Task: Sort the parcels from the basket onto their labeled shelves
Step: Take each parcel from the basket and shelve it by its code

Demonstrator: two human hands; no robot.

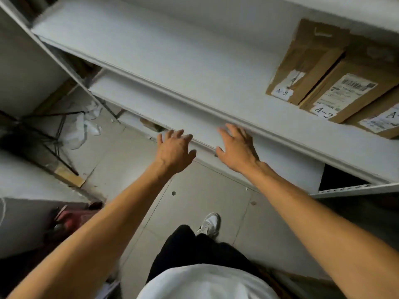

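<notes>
Torso in white shirt [207, 283] sits nearest the camera, w/ dark trousers [194, 251] and one white sneaker [209, 224] on the grey tiled floor [194, 201]. A dark red item [73, 219] shows at lower left; we cannot tell what it is.

Both forearms reach fwd toward the white shelving unit [354, 189].

Left hand [174, 151]: fingers spread and relaxed, palm down, holding nothing. It hovers at the front edge of the lower shelf [194, 117]; contact w/ the edge cannot be confirmed.

Right hand [236, 147]: fingers spread, palm down, holding nothing. Fingertips lie at or just under the lip of the middle shelf [172, 61]; we cannot tell whether they touch.

Parcels: three brown cardboard parcels stand on the middle shelf at far right, side by side and touching.
- First parcel [306, 61]: white tag reads "A-2".
- Second parcel [349, 91]: shipping label plus "A-2" tag.
- Third parcel [380, 117]: cut by the frame edge, tag only partly legible.

Basket: not in view.

Left bkgd: black folding frame [43, 130] and crumpled white plastic bags [84, 126] on the floor, well apart from the hands.
</notes>
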